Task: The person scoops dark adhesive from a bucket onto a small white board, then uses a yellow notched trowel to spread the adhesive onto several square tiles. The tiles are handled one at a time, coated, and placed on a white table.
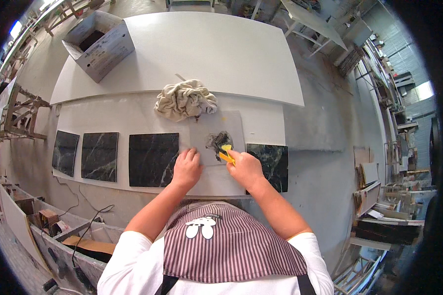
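My right hand (245,169) is closed round a flat yellow-orange scraper-like tool (226,157); its working end is too small to make out clearly. Just beyond it, a bright yellow dab (226,147) lies at a smeared patch of black paste (216,141). The paste sits on a pale grey square sheet (199,130). On the left edge of that sheet my left hand (187,168) lies with its fingers stretched out, holding nothing. Beside it is a black veined stone tile (153,160); another dark tile (268,164) lies by my right hand, partly covered by it.
Two more dark tiles (100,156) (66,153) lie to the left on the white work surface (120,115). A crumpled cream cloth (186,100) sits beyond the grey sheet. At the far left stands an open cardboard box (101,49). Cables (91,211) trail over the lower left.
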### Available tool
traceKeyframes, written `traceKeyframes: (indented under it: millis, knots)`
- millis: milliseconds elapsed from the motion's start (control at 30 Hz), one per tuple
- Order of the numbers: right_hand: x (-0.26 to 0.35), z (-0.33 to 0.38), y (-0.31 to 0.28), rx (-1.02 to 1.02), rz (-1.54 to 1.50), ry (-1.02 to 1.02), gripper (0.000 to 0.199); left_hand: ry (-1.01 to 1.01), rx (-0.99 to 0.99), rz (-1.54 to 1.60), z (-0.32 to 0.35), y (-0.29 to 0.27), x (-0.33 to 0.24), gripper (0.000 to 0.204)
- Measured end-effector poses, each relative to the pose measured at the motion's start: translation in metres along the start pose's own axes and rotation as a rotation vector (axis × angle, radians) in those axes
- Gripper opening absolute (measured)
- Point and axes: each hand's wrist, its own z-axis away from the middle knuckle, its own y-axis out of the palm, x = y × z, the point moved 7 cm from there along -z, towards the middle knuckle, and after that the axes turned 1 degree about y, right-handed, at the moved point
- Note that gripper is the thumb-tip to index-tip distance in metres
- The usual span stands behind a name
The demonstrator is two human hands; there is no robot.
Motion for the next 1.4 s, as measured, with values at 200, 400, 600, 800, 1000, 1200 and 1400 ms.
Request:
traceKeyframes:
  millis: [200, 400, 600, 800, 1000, 1200, 1400]
  knots:
    - [-0.009, -0.005, 0.027, 0.072, 0.024, 0.071, 0.034, -0.006, -0.016, 0.014, -0.001, -0.001, -0.006, 0.050]
    - [-0.003, -0.002, 0.023, 0.269, 0.079, 0.092, 0.029, -0.023, -0.027, 0.029, 0.000, -0.001, -0.005, 0.051]
    - [-0.046, 0.023, -0.039, -0.034, -0.631, 0.055, 0.026, -0.074, -0.017, -0.038, 0.005, -0.005, -0.012, 0.044]
    - [-0.197, 0.110, -0.051, -0.355, -1.130, 0.304, 0.022, -0.255, 0.431, 0.512, 0.020, 0.034, -0.081, 0.033]
    - [-0.267, 0.161, 0.019, -0.446, -1.152, 0.607, 0.027, -0.363, 0.539, 0.709, 0.014, 0.092, -0.130, 0.050]
    - [-0.282, 0.168, 0.043, -0.413, -1.369, 0.719, 0.030, -0.498, 0.347, 0.694, 0.014, 0.090, -0.147, 0.049]
    - [-0.289, 0.169, 0.047, -0.311, -1.393, 0.739, 0.031, -0.647, 0.570, 0.678, 0.012, 0.100, -0.154, 0.054]
